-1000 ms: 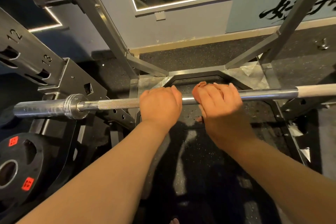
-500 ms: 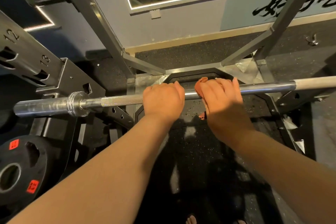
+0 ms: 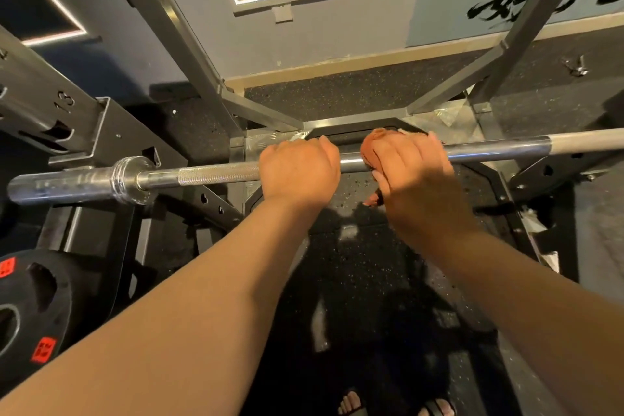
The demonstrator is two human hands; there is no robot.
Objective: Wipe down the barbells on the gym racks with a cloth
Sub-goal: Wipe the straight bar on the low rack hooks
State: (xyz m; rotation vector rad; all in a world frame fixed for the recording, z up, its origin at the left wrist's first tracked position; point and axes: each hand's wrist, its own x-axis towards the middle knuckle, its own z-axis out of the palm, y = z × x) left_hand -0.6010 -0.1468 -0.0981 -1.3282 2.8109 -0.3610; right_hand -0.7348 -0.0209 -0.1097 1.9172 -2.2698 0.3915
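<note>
A steel barbell (image 3: 216, 174) lies level across the rack, its sleeve and collar at the left. My left hand (image 3: 299, 172) grips the shaft near its middle, fingers curled over the top. Just to the right, my right hand (image 3: 410, 167) wraps an orange-pink cloth (image 3: 373, 145) around the shaft. Only the cloth's edge shows past my fingers and below my palm; the rest is hidden under the hand.
A black rack upright (image 3: 67, 111) with numbered holes stands at the left, with black weight plates (image 3: 30, 311) stored below it. Grey rack legs (image 3: 175, 44) angle down to the speckled rubber floor (image 3: 364, 267). A mirrored wall is behind. My sandalled feet (image 3: 435, 407) show at the bottom.
Both hands stay on the bar. The view has tipped down slightly, so my feet come into sight, and more of the cloth shows at my right hand's fingertips.
</note>
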